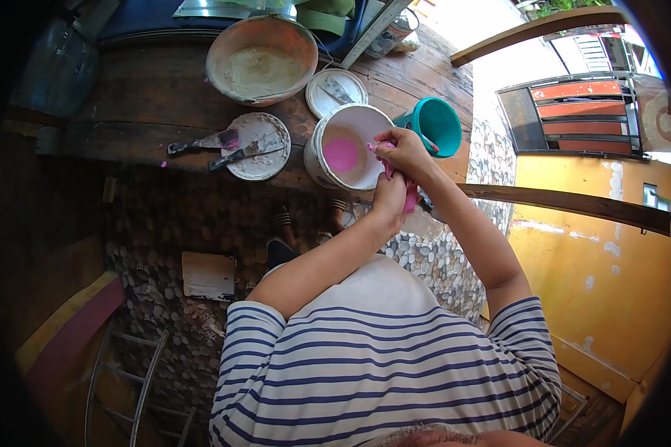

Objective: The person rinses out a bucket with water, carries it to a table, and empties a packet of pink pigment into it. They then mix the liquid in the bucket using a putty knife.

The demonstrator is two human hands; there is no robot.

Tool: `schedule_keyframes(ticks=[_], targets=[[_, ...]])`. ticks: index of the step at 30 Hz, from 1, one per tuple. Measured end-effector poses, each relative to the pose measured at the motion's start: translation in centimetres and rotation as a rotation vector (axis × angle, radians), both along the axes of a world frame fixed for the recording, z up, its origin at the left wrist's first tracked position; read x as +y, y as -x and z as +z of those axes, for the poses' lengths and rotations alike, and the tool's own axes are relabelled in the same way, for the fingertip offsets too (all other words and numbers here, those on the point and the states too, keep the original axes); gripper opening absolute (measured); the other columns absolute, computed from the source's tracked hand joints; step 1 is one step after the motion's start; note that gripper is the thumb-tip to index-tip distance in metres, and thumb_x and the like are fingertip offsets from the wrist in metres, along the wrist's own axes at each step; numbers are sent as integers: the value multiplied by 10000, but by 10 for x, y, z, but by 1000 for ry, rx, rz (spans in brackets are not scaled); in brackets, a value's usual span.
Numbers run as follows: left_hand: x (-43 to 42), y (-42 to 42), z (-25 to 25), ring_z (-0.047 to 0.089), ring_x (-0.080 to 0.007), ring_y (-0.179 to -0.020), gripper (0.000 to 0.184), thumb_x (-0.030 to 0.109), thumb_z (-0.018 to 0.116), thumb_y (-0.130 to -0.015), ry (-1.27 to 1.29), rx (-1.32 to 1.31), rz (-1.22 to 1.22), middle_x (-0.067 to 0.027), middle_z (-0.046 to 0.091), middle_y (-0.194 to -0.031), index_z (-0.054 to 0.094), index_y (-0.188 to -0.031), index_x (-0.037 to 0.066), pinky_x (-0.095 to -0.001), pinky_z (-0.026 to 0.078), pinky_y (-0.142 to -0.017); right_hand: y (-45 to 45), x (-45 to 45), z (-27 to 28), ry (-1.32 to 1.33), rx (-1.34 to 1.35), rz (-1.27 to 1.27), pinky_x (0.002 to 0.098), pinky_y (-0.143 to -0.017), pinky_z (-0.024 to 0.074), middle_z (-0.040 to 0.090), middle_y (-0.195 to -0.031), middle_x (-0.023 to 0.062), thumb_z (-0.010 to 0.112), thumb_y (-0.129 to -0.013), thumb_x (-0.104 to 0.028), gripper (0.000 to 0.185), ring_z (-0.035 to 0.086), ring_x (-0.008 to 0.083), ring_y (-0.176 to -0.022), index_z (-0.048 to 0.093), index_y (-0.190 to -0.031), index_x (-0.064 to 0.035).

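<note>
Both hands are closed on a crumpled pink bag or cloth, whose exact kind I cannot make out. My right hand pinches its upper end over the rim of a white bucket. Just below, my left hand is wrapped round its middle, and a pink end hangs beneath. Inside the bucket lies a round patch of bright pink on a beige layer. A teal bucket stands close beyond my right hand, with a thin stick-like handle at its rim.
On the wooden bench, a white-smeared lid carries two putty knives. Behind are another lid with a scraper and a wide basin of pale paste. A metal ladder stands lower left; a wooden rail runs right.
</note>
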State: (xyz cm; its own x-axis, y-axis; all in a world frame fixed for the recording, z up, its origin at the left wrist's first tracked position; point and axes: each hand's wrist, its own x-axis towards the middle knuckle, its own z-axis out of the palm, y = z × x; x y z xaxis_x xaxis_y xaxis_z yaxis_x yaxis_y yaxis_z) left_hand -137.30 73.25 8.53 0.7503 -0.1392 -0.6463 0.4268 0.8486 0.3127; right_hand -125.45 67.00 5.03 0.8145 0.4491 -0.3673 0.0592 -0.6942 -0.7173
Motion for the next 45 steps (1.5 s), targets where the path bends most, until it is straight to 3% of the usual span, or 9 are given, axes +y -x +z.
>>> schedule_keyframes(ticks=[9, 11, 12, 14, 21, 29, 39, 45], targets=[[2, 2, -1, 615, -137, -633, 230, 341, 466, -1025, 20, -16, -20, -6, 638, -822, 554, -1066, 133, -300, 433, -505, 6, 11, 21, 108, -41, 54, 367, -727, 554, 722, -784, 197, 747, -806, -219, 271, 714, 250, -721, 754, -924, 24], [2, 3, -3, 616, -139, -632, 230, 339, 471, -1023, 24, -21, -18, -8, 638, -824, 551, -1069, 128, -300, 432, -502, 8, 13, 23, 174, -69, 90, 284, -638, 552, 710, -743, 89, 723, -868, -142, 204, 667, 117, -669, 726, -941, 49], [2, 4, -3, 617, -140, -632, 230, 336, 476, -1021, 27, -24, -15, -11, 638, -827, 549, -1073, 124, -300, 431, -499, 9, 13, 24, 174, -71, 89, 284, -638, 552, 710, -743, 89, 723, -868, -142, 204, 667, 117, -669, 726, -941, 49], [2, 4, -2, 619, -141, -634, 226, 329, 481, -1017, 26, -22, -15, -14, 638, -829, 547, -1076, 121, -300, 432, -499, 10, 14, 26, 149, -74, 61, 390, -730, 559, 718, -790, 219, 729, -810, -197, 254, 719, 295, -726, 746, -913, 34], [0, 6, -1, 624, -145, -630, 199, 294, 503, -1003, 15, 4, 11, -22, 638, -822, 548, -1074, 114, -302, 435, -494, 16, 21, 41, 207, -191, 104, 395, -752, 560, 714, -784, 228, 728, -809, -195, 240, 722, 312, -744, 740, -875, 35], [0, 6, -6, 624, -144, -620, 179, 280, 497, -1001, 30, -38, -6, -17, 637, -794, 553, -1060, 120, -304, 447, -490, 15, 16, 38, 142, -90, 59, 363, -827, 543, 714, -954, 197, 770, -757, -183, 359, 705, 300, -931, 634, -1034, 1], [3, 7, 5, 648, -175, -646, 227, 260, 492, -1006, -64, -49, -27, -47, 627, -894, 441, -1167, 108, -320, 491, -523, 20, 7, 52, 66, -95, 97, 353, -825, 544, 716, -980, 191, 766, -763, -171, 385, 708, 270, -916, 664, -1074, 29], [-8, 8, -1, 639, -165, -684, 306, 260, 529, -1009, -143, -141, 61, -71, 607, -958, 410, -1220, 74, -314, 521, -569, 18, -2, 57, 62, -59, 38, 330, -805, 544, 730, -927, 148, 749, -809, -148, 287, 706, 219, -855, 686, -1032, 23]])
